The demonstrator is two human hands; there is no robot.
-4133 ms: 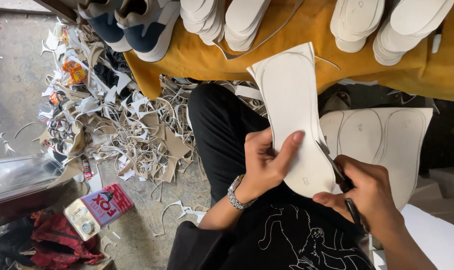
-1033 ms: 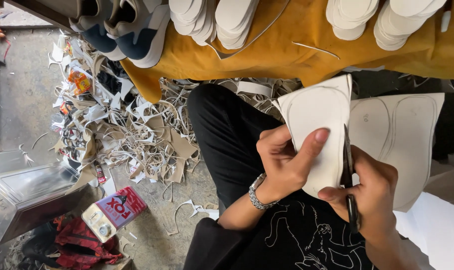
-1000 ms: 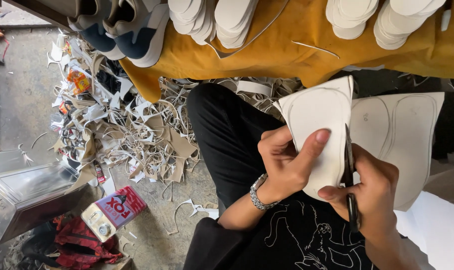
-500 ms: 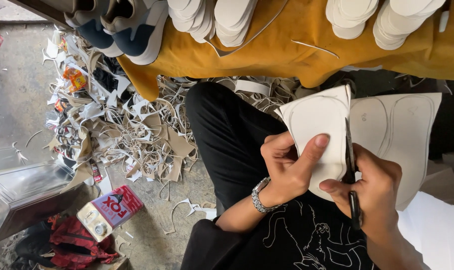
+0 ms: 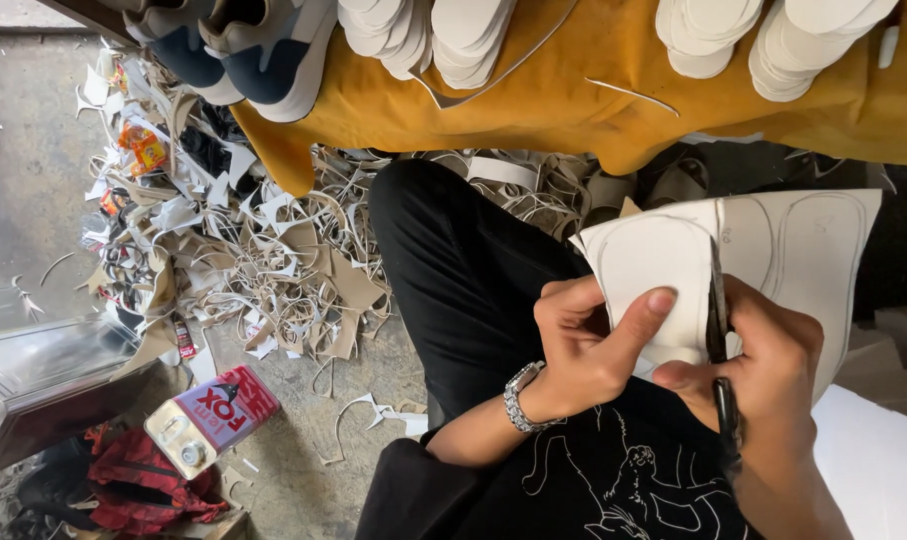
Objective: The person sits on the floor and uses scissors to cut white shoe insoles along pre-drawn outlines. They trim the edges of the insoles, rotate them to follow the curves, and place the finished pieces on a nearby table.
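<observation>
My left hand grips a white sheet piece with a sole outline drawn on it, thumb pressed on its face. My right hand holds dark scissors, whose blades run up along the right edge of that piece, between it and a larger white sheet with more drawn outlines. A metal watch sits on my left wrist. Both hands are above my lap in black trousers.
A yellow cloth table above holds stacks of white cut soles and shoes. A heap of cut scraps lies on the floor at left. A red and white tin, a red bag and a metal box are lower left.
The long sole-shaped piece seen four seconds ago is now a shorter piece held lower. The scissors have worked further up its right edge. My view has shifted slightly.
</observation>
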